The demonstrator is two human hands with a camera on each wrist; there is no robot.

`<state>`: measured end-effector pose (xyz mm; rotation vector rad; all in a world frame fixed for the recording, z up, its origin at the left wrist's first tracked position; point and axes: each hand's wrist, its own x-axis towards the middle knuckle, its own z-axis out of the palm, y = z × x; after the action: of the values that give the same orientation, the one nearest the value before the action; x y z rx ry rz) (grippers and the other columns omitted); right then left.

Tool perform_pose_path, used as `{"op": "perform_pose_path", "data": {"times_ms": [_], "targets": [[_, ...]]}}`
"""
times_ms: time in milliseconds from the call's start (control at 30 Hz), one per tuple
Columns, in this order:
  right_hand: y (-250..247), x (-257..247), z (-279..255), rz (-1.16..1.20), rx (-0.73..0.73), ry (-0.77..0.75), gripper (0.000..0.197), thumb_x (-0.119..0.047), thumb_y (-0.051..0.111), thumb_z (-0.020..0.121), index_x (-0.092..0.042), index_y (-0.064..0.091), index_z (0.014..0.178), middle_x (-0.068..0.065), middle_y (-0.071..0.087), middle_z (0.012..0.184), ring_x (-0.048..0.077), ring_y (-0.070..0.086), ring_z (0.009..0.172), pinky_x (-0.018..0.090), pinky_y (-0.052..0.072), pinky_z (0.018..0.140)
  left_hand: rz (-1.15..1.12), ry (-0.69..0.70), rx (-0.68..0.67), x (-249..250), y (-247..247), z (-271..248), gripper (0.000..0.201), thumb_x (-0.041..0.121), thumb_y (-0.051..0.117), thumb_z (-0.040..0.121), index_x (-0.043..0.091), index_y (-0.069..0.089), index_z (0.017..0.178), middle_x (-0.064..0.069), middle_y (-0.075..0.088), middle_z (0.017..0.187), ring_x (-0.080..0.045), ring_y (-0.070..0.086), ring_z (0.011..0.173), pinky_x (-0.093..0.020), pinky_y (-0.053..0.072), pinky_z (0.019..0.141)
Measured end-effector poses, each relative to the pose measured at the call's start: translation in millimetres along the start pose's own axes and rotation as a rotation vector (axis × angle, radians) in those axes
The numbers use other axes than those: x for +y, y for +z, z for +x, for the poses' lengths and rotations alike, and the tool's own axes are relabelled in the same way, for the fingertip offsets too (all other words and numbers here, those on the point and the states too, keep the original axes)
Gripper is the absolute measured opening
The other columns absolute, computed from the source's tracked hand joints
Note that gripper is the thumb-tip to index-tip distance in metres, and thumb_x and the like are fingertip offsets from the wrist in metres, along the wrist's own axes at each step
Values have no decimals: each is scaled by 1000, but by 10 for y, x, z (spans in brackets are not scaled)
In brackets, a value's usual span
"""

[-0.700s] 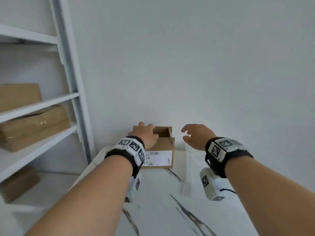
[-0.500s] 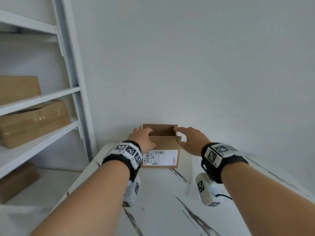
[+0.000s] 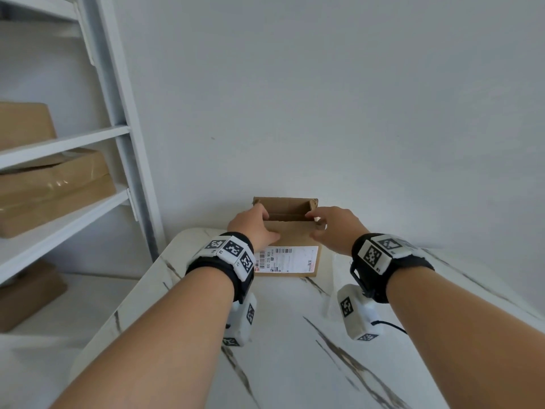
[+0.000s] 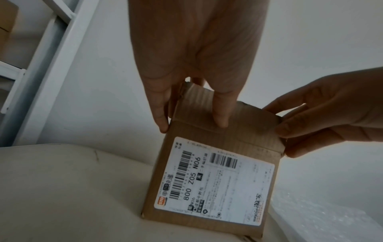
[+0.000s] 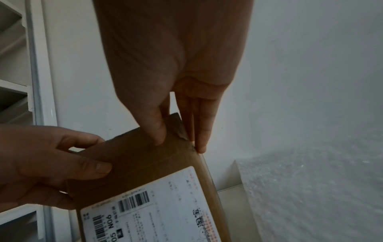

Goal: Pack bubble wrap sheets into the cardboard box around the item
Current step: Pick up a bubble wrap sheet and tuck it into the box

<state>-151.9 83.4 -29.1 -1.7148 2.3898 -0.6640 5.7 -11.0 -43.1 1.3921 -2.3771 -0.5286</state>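
A small brown cardboard box (image 3: 290,240) with a white shipping label (image 3: 287,259) stands at the far end of the marble table, its top flaps up. My left hand (image 3: 261,227) pinches the box's upper left corner, thumb (image 4: 220,114) on the front flap. At the upper right corner my right hand (image 3: 320,225) pinches with its thumb (image 5: 156,131) on the front and fingers (image 5: 202,134) down the side. Clear bubble wrap sheets (image 5: 311,188) lie flat just right of the box (image 4: 211,163). The box's inside is hidden.
A white shelf unit (image 3: 124,160) stands at the left and holds brown cardboard boxes (image 3: 53,184). A plain wall rises right behind the box. The white marble table (image 3: 295,349) has a rounded left edge, with floor below it.
My right hand came in from mid-air and took the box's right corner. The left hand shifted on the left corner, and the box now faces me squarely.
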Motion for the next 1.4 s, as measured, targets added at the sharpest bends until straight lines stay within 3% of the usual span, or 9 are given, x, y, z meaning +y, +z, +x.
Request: {"op": "perform_pose_path", "data": {"times_ms": [333, 567, 667, 833, 900, 1033, 1167, 1300, 1400], "targets": [[-81, 36, -411, 32, 10, 10, 41, -20, 59, 86, -28, 58, 126, 0, 62, 120, 14, 56, 95, 28, 48, 89, -89, -7, 7, 112, 31, -396, 68, 35, 70, 83, 20, 35, 139, -6, 55, 132, -25, 56, 116, -32, 47, 91], [-12, 382, -527, 93, 76, 114, 44, -26, 56, 90, -24, 50, 134, -1, 66, 119, 17, 61, 107, 30, 50, 92, -391, -131, 77, 68, 188, -445, 117, 33, 77, 78, 19, -12, 154, -12, 44, 147, -29, 52, 125, -35, 46, 97], [143, 652, -605, -59, -55, 217, 50, -35, 61, 87, -23, 49, 135, 1, 58, 131, 19, 55, 117, 31, 45, 97, -484, -189, 94, 49, 319, -421, 118, 36, 79, 76, 16, -6, 154, -11, 32, 154, -29, 42, 136, -35, 41, 104], [460, 904, -661, -246, -310, 317, 94, -61, 70, 71, -26, 28, 148, 4, 37, 149, 27, 37, 135, 44, 38, 108, -511, -167, 109, 1, 469, -358, 117, 35, 83, 70, 15, 3, 154, -9, 33, 154, -27, 39, 137, -37, 39, 109], [493, 910, -650, -247, -280, 316, 88, -59, 70, 72, -26, 34, 144, 3, 40, 145, 26, 39, 132, 42, 40, 105, -529, -162, 113, -34, 503, -341, 118, 32, 85, 69, 16, 5, 154, -9, 35, 152, -26, 41, 136, -37, 40, 109], [446, 909, -612, -206, -183, 320, 45, -38, 69, 83, -22, 56, 123, 1, 56, 127, 21, 55, 114, 31, 46, 92, -589, -165, 104, -65, 528, -325, 115, 16, 81, 67, 27, 5, 153, -7, 38, 149, -26, 44, 133, -37, 43, 105], [453, 911, -607, -231, -105, 367, 21, -22, 55, 90, -17, 68, 106, 4, 67, 109, 24, 63, 99, 30, 51, 80, -657, -173, 66, -38, 479, -348, 109, 7, 68, 70, 31, 3, 153, -7, 34, 149, -28, 44, 130, -27, 49, 80], [379, 930, -627, -143, -47, 447, 25, -16, 47, 89, -12, 71, 92, 6, 70, 91, 25, 66, 81, 28, 50, 67, -720, -144, 78, 29, 379, -429, 104, 4, 60, 70, 32, 4, 153, -5, 23, 155, -26, 32, 139, -42, 39, 106], [209, 920, -663, -167, 58, 450, 28, -8, 44, 87, -15, 69, 97, 6, 69, 94, 26, 64, 83, 29, 50, 69, -745, -94, 133, 90, 275, -495, 99, 10, 60, 73, 33, 6, 153, -2, 21, 156, -23, 29, 140, -44, 34, 111]]}}
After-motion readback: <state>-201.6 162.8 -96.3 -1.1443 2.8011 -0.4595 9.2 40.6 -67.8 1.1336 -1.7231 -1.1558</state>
